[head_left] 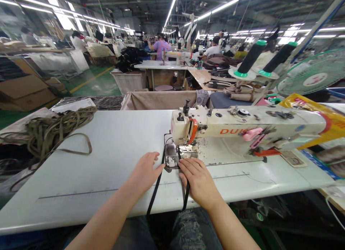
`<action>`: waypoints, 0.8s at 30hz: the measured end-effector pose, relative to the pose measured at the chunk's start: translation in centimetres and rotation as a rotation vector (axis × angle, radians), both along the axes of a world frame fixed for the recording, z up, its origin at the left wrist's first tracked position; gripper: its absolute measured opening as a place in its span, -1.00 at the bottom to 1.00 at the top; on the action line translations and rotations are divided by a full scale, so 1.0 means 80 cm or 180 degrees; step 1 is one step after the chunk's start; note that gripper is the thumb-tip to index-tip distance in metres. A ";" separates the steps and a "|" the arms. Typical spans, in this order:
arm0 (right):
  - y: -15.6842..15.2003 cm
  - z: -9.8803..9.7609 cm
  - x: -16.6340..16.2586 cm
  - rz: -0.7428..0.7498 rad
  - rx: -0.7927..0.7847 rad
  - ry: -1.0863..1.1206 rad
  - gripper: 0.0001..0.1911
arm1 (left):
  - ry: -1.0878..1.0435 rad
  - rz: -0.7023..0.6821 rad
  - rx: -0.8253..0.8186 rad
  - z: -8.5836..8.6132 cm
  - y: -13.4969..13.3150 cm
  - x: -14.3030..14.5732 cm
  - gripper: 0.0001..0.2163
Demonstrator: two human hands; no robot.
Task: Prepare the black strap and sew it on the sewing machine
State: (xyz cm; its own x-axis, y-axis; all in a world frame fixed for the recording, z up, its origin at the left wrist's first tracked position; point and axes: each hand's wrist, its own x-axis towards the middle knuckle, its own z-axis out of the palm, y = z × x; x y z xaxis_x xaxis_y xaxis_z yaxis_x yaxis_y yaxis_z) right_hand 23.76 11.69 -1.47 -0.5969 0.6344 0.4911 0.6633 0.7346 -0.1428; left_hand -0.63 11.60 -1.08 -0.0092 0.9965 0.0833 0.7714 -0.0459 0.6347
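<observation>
A cream sewing machine [242,126] stands on a white table [107,160]. Two narrow black straps [156,189] run from under its presser foot [180,149] over the table's front edge. My left hand [144,172] lies flat beside the left strap, fingers stretched out and touching it near the metal plate. My right hand [198,180] rests palm down on the right strap just in front of the needle, fingers pressed on it.
A tangled pile of olive-brown strap [51,129] lies at the table's left end. Black thread cones [249,59] and a fan [312,75] stand behind the machine, a yellow bag [323,117] at right. Other people work at machines farther back.
</observation>
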 end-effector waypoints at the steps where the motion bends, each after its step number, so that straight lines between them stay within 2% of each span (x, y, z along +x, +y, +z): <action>1: 0.000 0.000 0.000 -0.0005 -0.0011 0.0003 -0.67 | 0.0126 0.0056 0.0103 -0.005 0.009 0.004 -0.67; 5: 0.000 0.000 0.000 -0.0022 -0.0020 0.0011 -0.67 | 0.0335 0.0305 0.0248 -0.012 0.034 0.012 -0.72; 8: 0.000 0.001 -0.001 -0.0019 -0.0011 0.0009 -0.66 | 0.0183 0.0335 0.0244 -0.011 0.042 0.013 -0.86; 10: 0.000 0.002 -0.001 -0.0016 -0.0007 0.0017 -0.67 | 0.0086 0.0283 0.0260 -0.009 0.041 0.012 -0.97; 15: -0.001 0.005 -0.002 -0.0033 -0.0001 0.0059 -0.68 | -0.0306 0.0159 0.0194 0.001 0.019 0.006 -0.94; 17: -0.001 0.005 -0.002 -0.0036 0.0005 0.0059 -0.68 | -0.0841 0.0074 -0.0182 0.006 0.003 0.004 -0.89; 21: 0.000 0.005 -0.002 -0.0018 -0.0010 0.0026 -0.68 | -0.2527 0.0210 -0.1108 0.018 -0.034 0.003 -0.68; 24: 0.001 0.004 -0.002 0.0003 0.0008 -0.0001 -0.68 | -0.2853 0.0311 -0.1263 0.026 -0.056 0.003 -0.41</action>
State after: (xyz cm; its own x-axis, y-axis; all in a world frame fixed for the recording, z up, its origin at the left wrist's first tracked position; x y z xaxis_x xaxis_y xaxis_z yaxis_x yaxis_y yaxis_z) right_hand 23.58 11.75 -1.13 -0.5977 0.6326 0.4925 0.6626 0.7356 -0.1407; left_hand -0.36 7.12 0.96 0.0107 0.9421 -0.3350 -0.0140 0.3352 0.9421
